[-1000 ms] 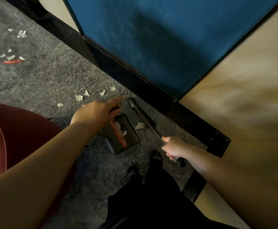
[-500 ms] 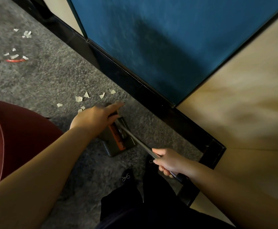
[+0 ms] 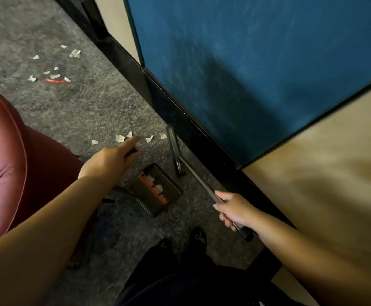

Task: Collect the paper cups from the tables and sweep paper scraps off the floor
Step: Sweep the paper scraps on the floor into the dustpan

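On grey carpet, torn white scraps [image 3: 120,138], some in dustpan [image 3: 158,189], left hand [image 3: 111,159] gripping its handle, right hand [image 3: 235,209] clenching broom [image 3: 175,149].

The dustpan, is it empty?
No, the dustpan on the carpet already holds white paper scraps against its orange strip.

Hidden and cut-off bits

The left hand [image 3: 111,159] covers the dustpan's handle [image 3: 129,152]. The red chair [image 3: 7,155] runs off the left edge. The broom head [image 3: 174,149] looks blurry.
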A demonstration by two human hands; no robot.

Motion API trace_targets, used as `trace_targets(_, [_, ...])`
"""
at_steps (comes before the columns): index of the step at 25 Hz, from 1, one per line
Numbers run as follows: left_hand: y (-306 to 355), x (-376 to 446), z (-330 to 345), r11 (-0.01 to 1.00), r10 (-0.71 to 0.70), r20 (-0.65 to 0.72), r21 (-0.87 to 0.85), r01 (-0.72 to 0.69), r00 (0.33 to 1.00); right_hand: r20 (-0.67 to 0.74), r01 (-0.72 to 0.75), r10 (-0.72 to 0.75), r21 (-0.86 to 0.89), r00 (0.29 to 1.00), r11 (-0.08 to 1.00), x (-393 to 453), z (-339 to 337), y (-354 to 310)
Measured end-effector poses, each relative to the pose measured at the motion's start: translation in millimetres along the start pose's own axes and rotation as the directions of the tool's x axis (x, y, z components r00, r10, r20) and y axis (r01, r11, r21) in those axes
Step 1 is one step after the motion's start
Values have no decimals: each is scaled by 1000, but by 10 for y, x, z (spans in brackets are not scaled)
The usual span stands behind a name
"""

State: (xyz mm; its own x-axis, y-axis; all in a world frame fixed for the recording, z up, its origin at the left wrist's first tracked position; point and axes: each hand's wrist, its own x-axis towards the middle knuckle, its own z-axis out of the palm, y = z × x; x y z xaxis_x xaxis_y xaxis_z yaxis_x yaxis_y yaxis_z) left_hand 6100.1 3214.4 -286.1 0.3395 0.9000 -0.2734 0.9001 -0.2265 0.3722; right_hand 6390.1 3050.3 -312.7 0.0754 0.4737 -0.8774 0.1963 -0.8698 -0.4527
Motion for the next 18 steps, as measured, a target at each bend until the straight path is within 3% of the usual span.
trace_targets(7, [-313, 287, -384, 1000, -18, -101, -25, 16, 995, -50, 64, -71, -133, 996, 989, 517, -253, -755])
trace_targets(18, [-931, 1268, -790, 989, -71, -58, -135, 62, 996, -57, 69, -86, -258, 995, 964, 1230, -283, -2060])
